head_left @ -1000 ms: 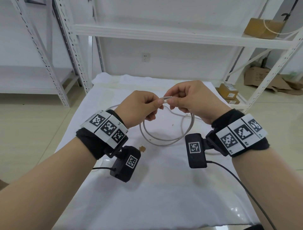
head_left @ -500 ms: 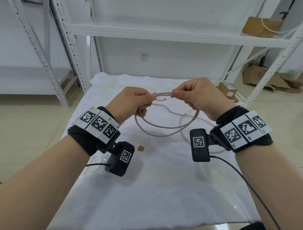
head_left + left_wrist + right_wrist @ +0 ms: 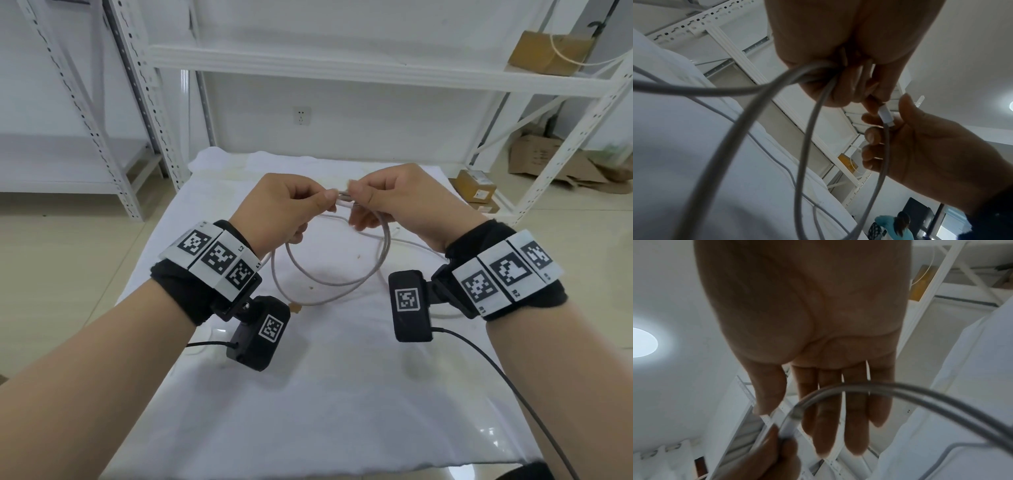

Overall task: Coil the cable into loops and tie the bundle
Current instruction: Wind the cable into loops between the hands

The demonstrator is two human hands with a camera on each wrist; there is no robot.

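Note:
Both hands are raised above the white cloth. A grey-white cable (image 3: 325, 284) hangs from them in two or three loops. My left hand (image 3: 325, 200) grips the gathered strands in its curled fingers, and its fingertips pinch the white connector plug (image 3: 887, 116). My right hand (image 3: 356, 205) is close against the left. Its fingers (image 3: 838, 410) are loosely extended. The cable (image 3: 920, 394) runs across their inner side, and the thumb stands apart from it. The left thumb (image 3: 777, 451) shows at the bottom of the right wrist view.
The table's white cloth (image 3: 342, 394) carries small brown scraps (image 3: 294, 306) and a thinner white cord (image 3: 411, 243) trailing right. White metal shelving (image 3: 342, 68) stands behind, with cardboard boxes (image 3: 476, 186) at the right. A person in teal (image 3: 894, 227) is far off.
The hands have come closer together, so the stretch of cable between them is shorter. The right hand's pinch has loosened. The loops still hang below.

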